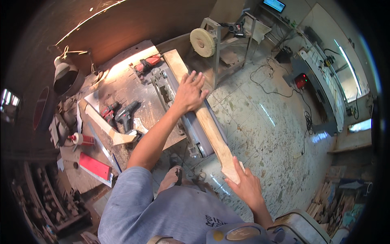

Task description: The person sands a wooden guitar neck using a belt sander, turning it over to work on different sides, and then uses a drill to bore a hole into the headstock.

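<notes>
left hand [190, 93] spread on pale board [209, 128], right hand [246, 185] seemingly gripping its end, dark lettering [214, 221] on grey shirt [174, 207]

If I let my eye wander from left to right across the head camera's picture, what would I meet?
Lamp shade → red-and-black drill → dark grey drill → the person's left hand → their right hand → lit screen → red box with small lights.

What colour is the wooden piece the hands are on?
The wooden piece is pale tan, best seen in the head view.
</notes>
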### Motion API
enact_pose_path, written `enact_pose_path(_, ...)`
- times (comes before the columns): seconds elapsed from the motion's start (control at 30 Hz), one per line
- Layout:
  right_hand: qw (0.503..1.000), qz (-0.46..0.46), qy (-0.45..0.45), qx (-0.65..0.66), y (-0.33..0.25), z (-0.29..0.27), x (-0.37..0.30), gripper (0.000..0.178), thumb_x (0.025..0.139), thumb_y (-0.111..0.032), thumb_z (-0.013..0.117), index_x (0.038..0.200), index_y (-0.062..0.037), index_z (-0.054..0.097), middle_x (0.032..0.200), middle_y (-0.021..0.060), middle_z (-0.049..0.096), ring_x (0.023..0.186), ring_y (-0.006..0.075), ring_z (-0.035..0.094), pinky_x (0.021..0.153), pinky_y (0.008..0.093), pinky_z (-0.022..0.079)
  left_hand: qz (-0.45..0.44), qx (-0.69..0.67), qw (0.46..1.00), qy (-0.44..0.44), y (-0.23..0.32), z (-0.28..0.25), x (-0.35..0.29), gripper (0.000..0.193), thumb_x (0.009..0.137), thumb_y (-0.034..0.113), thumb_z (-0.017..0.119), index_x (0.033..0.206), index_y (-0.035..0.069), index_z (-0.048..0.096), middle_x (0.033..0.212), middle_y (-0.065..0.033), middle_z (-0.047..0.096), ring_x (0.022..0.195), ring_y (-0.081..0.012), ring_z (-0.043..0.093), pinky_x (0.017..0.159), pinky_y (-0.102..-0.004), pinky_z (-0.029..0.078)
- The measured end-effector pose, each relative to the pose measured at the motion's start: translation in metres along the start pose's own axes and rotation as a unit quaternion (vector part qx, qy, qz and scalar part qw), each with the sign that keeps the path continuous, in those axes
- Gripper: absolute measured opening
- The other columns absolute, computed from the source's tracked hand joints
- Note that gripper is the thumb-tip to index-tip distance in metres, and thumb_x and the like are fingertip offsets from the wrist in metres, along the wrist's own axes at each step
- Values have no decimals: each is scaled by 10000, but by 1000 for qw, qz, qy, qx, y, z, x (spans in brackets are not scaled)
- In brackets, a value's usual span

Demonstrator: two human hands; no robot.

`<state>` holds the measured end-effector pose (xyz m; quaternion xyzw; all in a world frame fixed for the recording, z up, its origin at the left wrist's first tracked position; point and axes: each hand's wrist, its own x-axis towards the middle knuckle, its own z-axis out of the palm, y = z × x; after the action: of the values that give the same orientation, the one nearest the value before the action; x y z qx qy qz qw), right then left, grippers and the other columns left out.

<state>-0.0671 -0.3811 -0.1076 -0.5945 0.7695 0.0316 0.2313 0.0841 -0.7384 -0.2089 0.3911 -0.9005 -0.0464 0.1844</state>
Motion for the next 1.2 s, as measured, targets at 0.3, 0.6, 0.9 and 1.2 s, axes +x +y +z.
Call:
enact_pose_path(0.3, 1000, 4, -20, 22, 78, 27, -115, 888, 856, -521, 742, 1609, -277, 340, 978, 209, 606, 813, 431, 689, 706, 513, 554, -14, -22, 1000, -12, 121, -5, -86, 673, 1046, 466, 420, 1556, 27, 398, 1633, -137, 380, 1553, -333, 237, 1286, -500, 108)
enact_pose_path(0.6, 1000, -6, -7, 4, 83, 30, -117, 882, 863, -547, 728, 1606, -258, 350, 983, 224, 618, 804, 441, 695, 672, 515, 554, -3, -42, 998, 39, 120, 7, -85, 609, 1038, 421, 471, 1498, 22, 490, 1589, -140, 448, 1531, -340, 290, 1276, -507, 131)
enact_pose_path(0.9, 997, -47, 52, -23, -15, -2, 42, 859, 910, -539, 682, 1624, -255, 300, 1015, 290, 639, 832, 487, 690, 726, 546, 563, -1, 48, 999, 7, -54, 6, 22, 658, 1053, 512, 399, 1539, 72, 447, 1640, -108, 374, 1553, -322, 246, 1280, -491, 137)
enact_pose_path(1.2, 1000, -11, 24, -5, -59, -19, 107, 845, 924, -559, 660, 1631, -298, 277, 1094, 321, 646, 935, 494, 704, 835, 529, 574, 35, 29, 998, 53, -125, 10, 68, 651, 1058, 507, 380, 1513, 51, 475, 1605, -125, 428, 1515, -352, 317, 1239, -523, 210)
